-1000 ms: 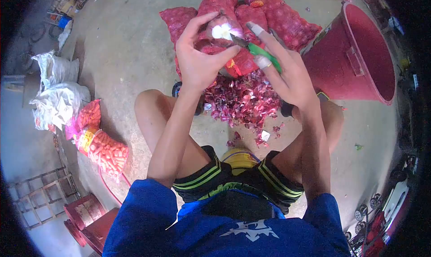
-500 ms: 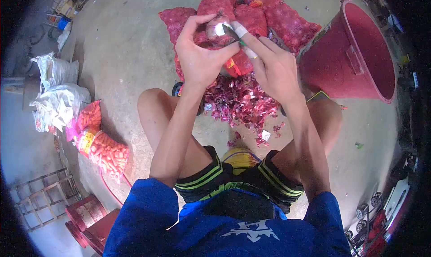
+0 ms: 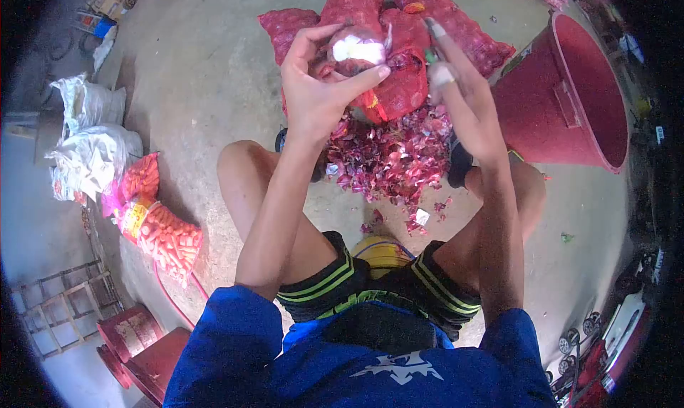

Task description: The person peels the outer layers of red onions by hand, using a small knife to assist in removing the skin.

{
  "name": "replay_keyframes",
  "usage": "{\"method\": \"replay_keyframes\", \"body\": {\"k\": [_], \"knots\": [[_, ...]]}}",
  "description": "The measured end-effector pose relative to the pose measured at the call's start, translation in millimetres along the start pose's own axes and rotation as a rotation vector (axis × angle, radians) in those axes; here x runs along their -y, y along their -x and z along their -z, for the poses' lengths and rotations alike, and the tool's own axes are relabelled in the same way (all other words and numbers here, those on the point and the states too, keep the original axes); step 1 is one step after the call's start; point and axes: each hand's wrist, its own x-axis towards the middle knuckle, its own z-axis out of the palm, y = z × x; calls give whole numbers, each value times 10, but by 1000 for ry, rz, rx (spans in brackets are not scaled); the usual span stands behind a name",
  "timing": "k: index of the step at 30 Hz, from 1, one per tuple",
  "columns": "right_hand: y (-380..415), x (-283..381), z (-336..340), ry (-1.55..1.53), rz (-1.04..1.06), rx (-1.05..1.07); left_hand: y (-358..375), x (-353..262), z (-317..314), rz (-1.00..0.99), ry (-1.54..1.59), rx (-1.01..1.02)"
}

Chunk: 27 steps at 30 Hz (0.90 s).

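Note:
My left hand [image 3: 317, 91] is closed around a partly peeled red onion [image 3: 358, 50], thumb on the near side. A broad white patch of bare flesh shows on the bulb. To its right and slightly apart, my right hand [image 3: 468, 109] grips a small knife with a bit of green [image 3: 430, 55] showing; its blade is blurred. White tape wraps some of the right fingers. Beneath both hands, red onion skins [image 3: 392, 166] lie heaped on the floor between my feet. Red mesh sacks of onions [image 3: 459, 30] lie just beyond.
A large dark-red tub [image 3: 531, 119] leans at the right. On the left lie white sacks [image 3: 96, 159] and an orange-filled mesh bag [image 3: 167, 237]. I sit on a low yellow seat [image 3: 381, 255]. A wheeled item [image 3: 570, 344] is at the lower right.
The right hand with the knife has moved right, away from the onion. More white flesh of the onion faces me, and the left hand still holds it.

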Motion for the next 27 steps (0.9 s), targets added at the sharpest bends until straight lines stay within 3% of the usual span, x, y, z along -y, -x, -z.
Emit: {"method": "replay_keyframes", "body": {"k": [4, 7, 12, 14, 18, 25, 27], "knots": [[61, 160, -106, -192, -31, 210, 18, 11, -4, 81, 151, 7], [26, 155, -119, -169, -3, 215, 46, -4, -41, 138, 233, 44], [-34, 43, -218, -99, 206, 43, 71, 96, -39, 263, 554, 148], [-52, 74, -200, -99, 37, -48, 81, 101, -14, 292, 670, 165], [-133, -71, 2, -105, -7, -138, 95, 137, 73, 321, 873, 221], [71, 163, -86, -127, 33, 97, 82, 141, -9, 317, 792, 178], [105, 234, -185, -290, 70, 147, 98, 136, -51, 312, 755, 167]]}}
